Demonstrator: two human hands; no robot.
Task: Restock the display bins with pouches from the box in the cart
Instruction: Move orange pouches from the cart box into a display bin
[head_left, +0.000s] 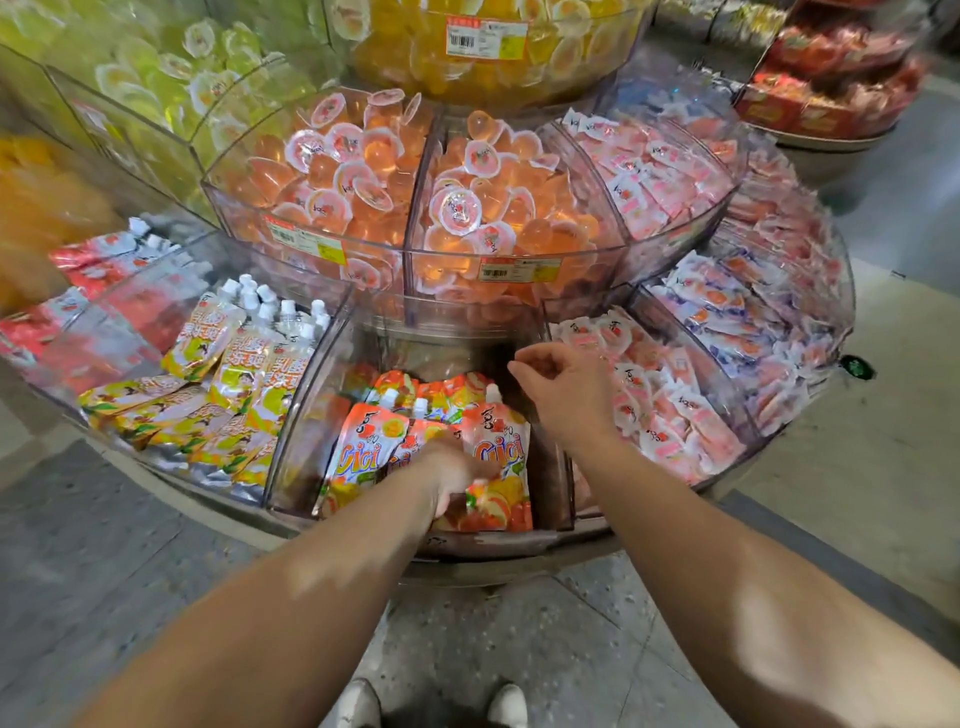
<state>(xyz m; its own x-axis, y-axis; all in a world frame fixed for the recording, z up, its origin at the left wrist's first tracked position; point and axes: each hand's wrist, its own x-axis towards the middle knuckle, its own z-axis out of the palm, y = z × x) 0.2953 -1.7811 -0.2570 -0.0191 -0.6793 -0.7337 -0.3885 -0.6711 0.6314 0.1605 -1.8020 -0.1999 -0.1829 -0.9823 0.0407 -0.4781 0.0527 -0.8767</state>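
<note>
My left hand (457, 475) reaches down among the orange spouted "Cici" pouches (496, 457) in the clear acrylic front bin (291, 467), apparently seating them upright; its grip I cannot tell. My right hand (566, 387) hovers loosely curled, empty. Cart box unseen.

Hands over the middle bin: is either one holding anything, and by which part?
The left hand grips an orange spouted pouch at its lower middle. The right hand holds nothing.
</note>
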